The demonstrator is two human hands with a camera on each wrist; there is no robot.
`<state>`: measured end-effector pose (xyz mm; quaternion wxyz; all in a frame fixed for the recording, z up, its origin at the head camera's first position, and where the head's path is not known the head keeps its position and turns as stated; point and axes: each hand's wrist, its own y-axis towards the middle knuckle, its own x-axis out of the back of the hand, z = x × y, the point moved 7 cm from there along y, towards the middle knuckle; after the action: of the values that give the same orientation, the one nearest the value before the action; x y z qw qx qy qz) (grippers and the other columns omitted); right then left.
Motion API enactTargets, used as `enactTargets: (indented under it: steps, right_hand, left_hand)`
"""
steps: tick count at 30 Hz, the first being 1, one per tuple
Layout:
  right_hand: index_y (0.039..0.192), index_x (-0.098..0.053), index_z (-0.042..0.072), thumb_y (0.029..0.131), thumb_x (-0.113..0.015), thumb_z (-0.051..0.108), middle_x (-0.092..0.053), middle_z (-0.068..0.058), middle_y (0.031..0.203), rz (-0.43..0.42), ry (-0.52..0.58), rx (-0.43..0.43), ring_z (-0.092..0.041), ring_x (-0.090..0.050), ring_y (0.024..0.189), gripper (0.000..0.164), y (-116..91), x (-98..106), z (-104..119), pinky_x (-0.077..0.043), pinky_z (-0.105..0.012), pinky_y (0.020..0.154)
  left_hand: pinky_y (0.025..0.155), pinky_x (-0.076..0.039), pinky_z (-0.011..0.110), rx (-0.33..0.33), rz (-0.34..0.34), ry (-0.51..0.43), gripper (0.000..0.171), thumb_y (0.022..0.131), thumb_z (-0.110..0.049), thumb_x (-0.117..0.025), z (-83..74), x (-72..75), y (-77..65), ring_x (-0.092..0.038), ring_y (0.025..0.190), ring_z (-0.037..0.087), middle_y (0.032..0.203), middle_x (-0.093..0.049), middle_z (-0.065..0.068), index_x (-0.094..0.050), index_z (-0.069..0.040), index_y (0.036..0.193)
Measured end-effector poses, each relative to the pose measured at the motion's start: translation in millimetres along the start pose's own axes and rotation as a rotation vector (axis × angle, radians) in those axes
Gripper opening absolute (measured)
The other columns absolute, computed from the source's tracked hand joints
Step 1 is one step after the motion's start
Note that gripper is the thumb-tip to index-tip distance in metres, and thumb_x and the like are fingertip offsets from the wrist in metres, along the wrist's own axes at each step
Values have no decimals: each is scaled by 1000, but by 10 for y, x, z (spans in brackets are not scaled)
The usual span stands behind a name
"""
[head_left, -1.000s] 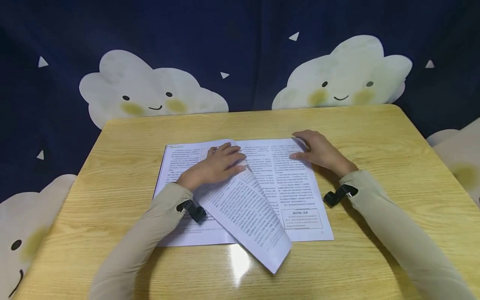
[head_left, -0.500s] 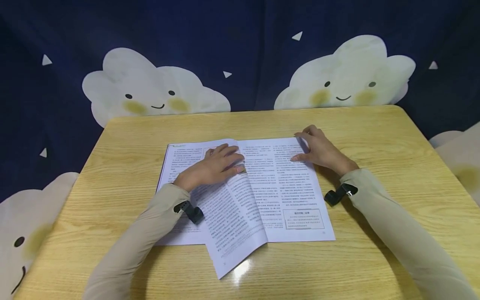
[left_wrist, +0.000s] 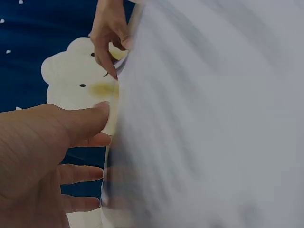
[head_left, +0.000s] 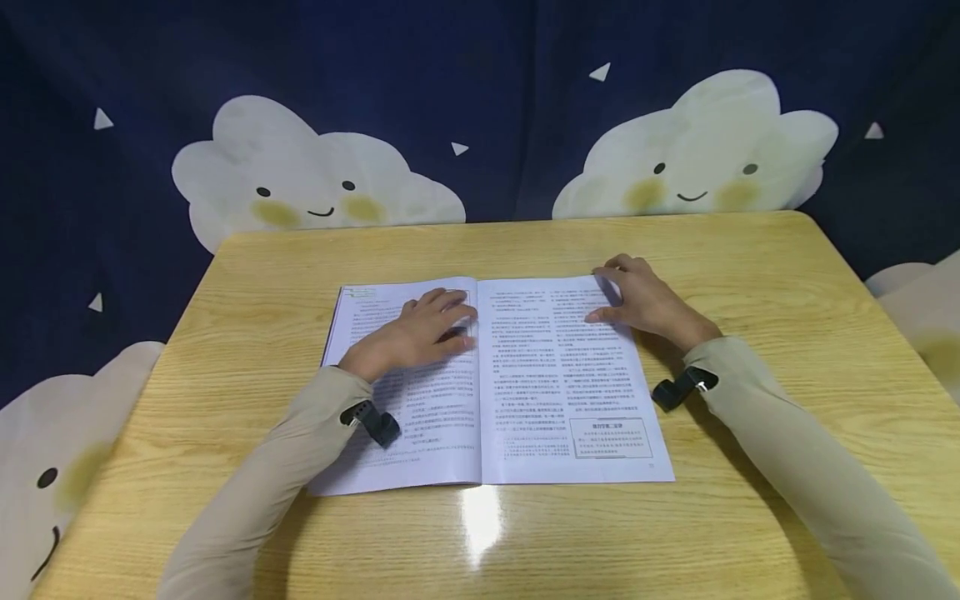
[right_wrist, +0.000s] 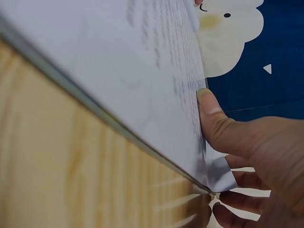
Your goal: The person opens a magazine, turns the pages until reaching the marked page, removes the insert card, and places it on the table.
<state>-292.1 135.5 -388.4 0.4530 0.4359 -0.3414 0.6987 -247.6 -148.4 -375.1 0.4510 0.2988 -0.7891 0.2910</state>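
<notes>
An open book with densely printed white pages lies on the wooden table, both sides flat. Over its left page, near the top and the spine, my left hand rests with fingers spread and fairly straight, holding nothing. My right hand is at the top right corner of the right page. In the right wrist view, the thumb lies on the printed face and the other fingers reach behind the page corner, which bends between them. Whether one sheet or several are gripped I cannot tell.
The pale wooden table extends around the book on all sides. Behind it hangs a dark blue curtain with smiling white clouds and small triangles. A black wrist camera sits on the left sleeve, another on the right.
The loose sheet under my left hand has swung from over the right page to the left and now lies flat there. My left hand has shifted slightly left. The right hand has stayed at the corner.
</notes>
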Motion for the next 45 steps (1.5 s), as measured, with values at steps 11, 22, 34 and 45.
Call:
enactTargets:
  steps: [11,22,34,45]
  right_hand:
    - [138,-47,-5,76,-83,31,-42,-27,135,-12,-7,10,-43,-36,125,80,-15,7,0,-32,-55,104]
    - [139,-44,-7,78,-82,31,-41,-29,137,-16,-25,26,-45,-35,127,81,-33,27,25,-31,-56,105]
    - [141,-41,-6,79,-81,32,-39,-30,141,-16,-15,18,-47,-33,131,83,-60,9,29,-27,-57,108]
    - [141,-41,-6,80,-80,32,-40,-30,142,-34,-10,26,-47,-33,132,82,-67,4,44,-26,-56,109]
  left_hand:
    - [110,-18,64,26,30,2,53,99,-42,-51,70,-35,-14,-18,144,38,159,-20,12,-40,-18,145]
    - [108,-16,68,33,38,1,55,98,-41,-54,64,-37,-9,-16,144,39,159,-18,11,-40,-19,145]
    - [109,-14,66,66,64,17,59,97,-45,-54,85,-91,-1,-14,146,36,161,-16,9,-36,-20,148]
    - [109,-13,66,59,14,-25,58,97,-44,-55,67,-128,-26,-12,145,42,160,-17,13,-36,-18,145]
